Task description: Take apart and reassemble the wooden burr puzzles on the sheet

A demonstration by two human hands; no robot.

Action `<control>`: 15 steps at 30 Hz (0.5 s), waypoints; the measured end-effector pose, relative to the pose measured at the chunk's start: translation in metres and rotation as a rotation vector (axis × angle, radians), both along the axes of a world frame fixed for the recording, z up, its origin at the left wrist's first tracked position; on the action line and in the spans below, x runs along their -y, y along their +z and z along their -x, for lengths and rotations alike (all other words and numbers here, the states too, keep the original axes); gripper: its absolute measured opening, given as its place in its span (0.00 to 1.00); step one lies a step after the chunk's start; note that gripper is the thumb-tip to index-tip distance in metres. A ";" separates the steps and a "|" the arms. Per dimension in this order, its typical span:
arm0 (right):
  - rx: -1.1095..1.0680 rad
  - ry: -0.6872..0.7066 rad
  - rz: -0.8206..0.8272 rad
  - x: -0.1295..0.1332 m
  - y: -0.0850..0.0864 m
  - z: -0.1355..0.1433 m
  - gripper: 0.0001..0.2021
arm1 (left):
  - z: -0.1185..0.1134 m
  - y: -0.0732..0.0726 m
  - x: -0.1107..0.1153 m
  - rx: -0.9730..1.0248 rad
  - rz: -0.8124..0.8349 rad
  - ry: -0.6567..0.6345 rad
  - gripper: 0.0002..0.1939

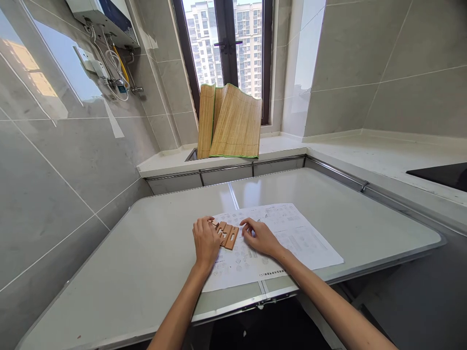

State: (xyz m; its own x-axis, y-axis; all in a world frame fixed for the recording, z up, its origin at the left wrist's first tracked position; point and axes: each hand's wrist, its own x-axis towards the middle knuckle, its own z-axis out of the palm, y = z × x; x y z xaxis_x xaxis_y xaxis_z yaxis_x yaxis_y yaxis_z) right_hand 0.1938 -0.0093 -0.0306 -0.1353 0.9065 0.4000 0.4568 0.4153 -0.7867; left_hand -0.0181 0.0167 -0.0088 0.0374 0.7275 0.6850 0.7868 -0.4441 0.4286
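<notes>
My left hand [206, 241] has its fingers curled over the left end of some flat brown wooden pieces with cut-out slots [229, 236]. Part of the wood and my fingertips are hidden beneath that hand. To the right of the pieces, my right hand [260, 236] hovers low with loosely bent fingers, nothing visible in them. Its index fingertip comes close to the right piece without clearly touching it. Under both hands lies a large white printed sheet [306, 243] with small drawings and lettering.
A white folding table [153, 253] with a metal rim and a centre seam carries the sheet. Behind it runs a white counter [288, 142] with a folded bamboo mat [235, 121] standing before the window. A wall-mounted heater [105, 19] with hoses hangs upper left.
</notes>
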 end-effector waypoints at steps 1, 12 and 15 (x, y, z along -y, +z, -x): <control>0.011 -0.061 0.006 -0.002 -0.001 -0.001 0.10 | 0.004 -0.001 -0.003 0.030 0.016 0.018 0.11; 0.095 -0.291 0.120 -0.010 -0.008 -0.008 0.07 | 0.038 -0.021 -0.040 0.260 0.348 0.062 0.10; 0.103 -0.286 0.112 -0.009 -0.007 -0.008 0.07 | 0.039 -0.022 -0.041 0.265 0.384 0.036 0.10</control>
